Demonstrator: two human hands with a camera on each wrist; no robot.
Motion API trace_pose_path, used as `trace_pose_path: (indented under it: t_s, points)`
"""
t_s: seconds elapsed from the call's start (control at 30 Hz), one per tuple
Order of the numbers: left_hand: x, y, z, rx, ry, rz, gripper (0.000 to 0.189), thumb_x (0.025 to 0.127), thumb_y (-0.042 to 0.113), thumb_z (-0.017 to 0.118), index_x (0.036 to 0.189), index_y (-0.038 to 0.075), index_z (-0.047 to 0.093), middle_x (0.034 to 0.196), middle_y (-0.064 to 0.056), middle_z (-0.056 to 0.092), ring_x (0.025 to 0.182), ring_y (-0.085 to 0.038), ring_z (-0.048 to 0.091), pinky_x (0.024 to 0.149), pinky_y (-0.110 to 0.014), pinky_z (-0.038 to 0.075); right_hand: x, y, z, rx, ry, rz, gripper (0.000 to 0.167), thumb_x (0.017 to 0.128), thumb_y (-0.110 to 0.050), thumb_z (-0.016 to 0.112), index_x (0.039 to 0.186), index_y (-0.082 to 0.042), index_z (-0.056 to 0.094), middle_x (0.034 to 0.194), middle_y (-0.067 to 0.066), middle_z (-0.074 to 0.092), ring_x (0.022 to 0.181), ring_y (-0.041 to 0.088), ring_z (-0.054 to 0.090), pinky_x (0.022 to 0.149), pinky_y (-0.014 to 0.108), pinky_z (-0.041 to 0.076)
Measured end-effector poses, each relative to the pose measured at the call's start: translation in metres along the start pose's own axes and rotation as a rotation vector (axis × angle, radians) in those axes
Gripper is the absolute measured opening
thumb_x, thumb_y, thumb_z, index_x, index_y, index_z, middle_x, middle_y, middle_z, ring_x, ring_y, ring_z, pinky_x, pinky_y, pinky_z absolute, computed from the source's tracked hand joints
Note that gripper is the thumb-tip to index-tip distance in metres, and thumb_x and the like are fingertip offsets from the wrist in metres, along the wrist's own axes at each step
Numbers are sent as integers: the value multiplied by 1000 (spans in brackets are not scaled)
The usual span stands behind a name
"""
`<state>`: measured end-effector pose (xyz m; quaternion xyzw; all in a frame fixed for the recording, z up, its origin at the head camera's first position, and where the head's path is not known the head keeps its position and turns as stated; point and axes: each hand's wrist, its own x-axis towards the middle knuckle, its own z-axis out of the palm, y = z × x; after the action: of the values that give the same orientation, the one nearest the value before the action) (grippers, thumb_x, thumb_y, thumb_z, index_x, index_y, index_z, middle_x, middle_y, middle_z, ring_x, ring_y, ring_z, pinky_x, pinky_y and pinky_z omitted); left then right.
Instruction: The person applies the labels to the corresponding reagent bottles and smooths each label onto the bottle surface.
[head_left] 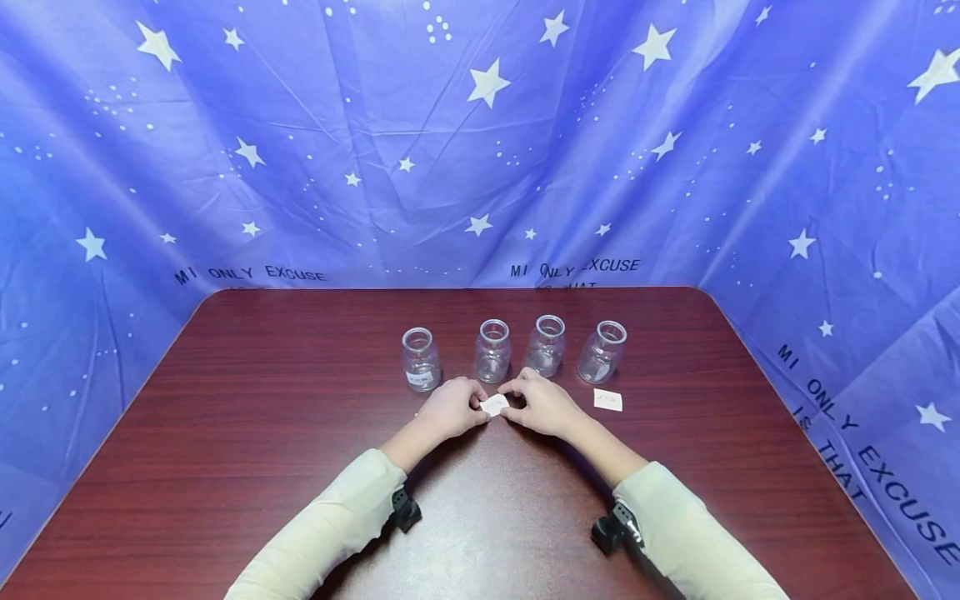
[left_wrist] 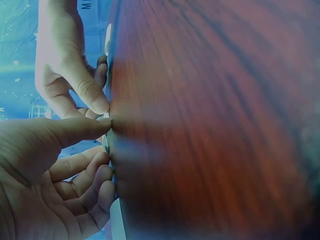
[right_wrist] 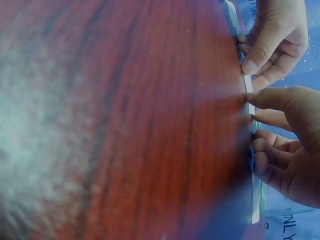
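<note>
A small white paper label point(head_left: 493, 405) with faint writing lies low over the table, between my two hands. My left hand point(head_left: 452, 407) pinches its left edge with thumb and fingertips. On the opposite edge, my right hand point(head_left: 547, 407) grips it the same way. In both wrist views the thumbs come close together right at the tabletop, and the label itself is mostly hidden by fingers. Just beyond the hands stands a clear glass jar point(head_left: 492, 354), upright and without a lid.
To the left stands a glass jar point(head_left: 420, 354) bearing a white label point(head_left: 419, 378). Two more open jars stand to the right, a nearer-centre jar point(head_left: 546, 346) and an outer jar point(head_left: 602, 354). Another paper label point(head_left: 607, 400) lies before the outer jar on the dark-red wooden table point(head_left: 262, 400).
</note>
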<state>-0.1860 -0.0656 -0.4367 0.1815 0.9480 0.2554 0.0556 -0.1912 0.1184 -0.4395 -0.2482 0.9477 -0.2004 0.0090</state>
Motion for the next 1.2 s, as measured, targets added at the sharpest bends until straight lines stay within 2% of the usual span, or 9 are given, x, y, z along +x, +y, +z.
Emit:
trace_pose_path:
  t_s: [0.3, 0.47, 0.7, 0.93, 1.13, 1.2]
  points:
    - [1, -1, 1, -8, -9, 6, 16, 75, 22, 74, 88, 14, 67, 78, 4, 62, 73, -8, 54, 66, -24, 44, 1, -2, -3, 10, -44, -2, 29, 79, -28, 73, 105, -17, 70, 84, -1, 51, 69, 8, 45, 59, 24, 38]
    - [1, -2, 0, -22, -8, 26, 15, 75, 21, 74, 87, 14, 67, 78, 4, 63, 72, -7, 53, 65, -23, 43, 0, -2, -3, 13, -41, -18, 24, 79, -28, 73, 102, -20, 71, 86, -1, 53, 70, 8, 45, 59, 23, 38]
    - [-1, -2, -1, -50, -9, 51, 14, 75, 19, 73, 87, 15, 66, 78, 3, 62, 72, -7, 52, 65, -23, 42, -1, -1, -1, 24, -40, 11, 25, 78, -31, 74, 101, -21, 71, 87, -2, 53, 70, 8, 46, 60, 23, 39]
    - [-4, -5, -5, -145, 15, 60, 17, 76, 15, 72, 91, 10, 65, 78, 1, 62, 72, -8, 55, 66, -22, 44, -3, -1, 1, 37, -10, 9, 20, 79, -28, 72, 98, -20, 71, 89, -3, 53, 73, 7, 47, 62, 23, 40]
    - [-8, -8, -9, -309, 11, 16, 20, 80, 14, 70, 96, 6, 64, 75, 0, 61, 53, -6, 53, 54, -21, 46, -8, -4, -4, 71, 38, -15, 18, 79, -26, 71, 95, -19, 70, 89, -2, 54, 70, 7, 44, 62, 22, 38]
    - [-10, -8, -10, -345, 12, -2, 20, 80, 15, 70, 96, 6, 64, 75, 0, 61, 50, -6, 52, 55, -21, 46, -11, -5, -5, 85, 52, -12, 17, 80, -27, 70, 95, -20, 70, 90, -2, 54, 68, 6, 44, 61, 21, 39]
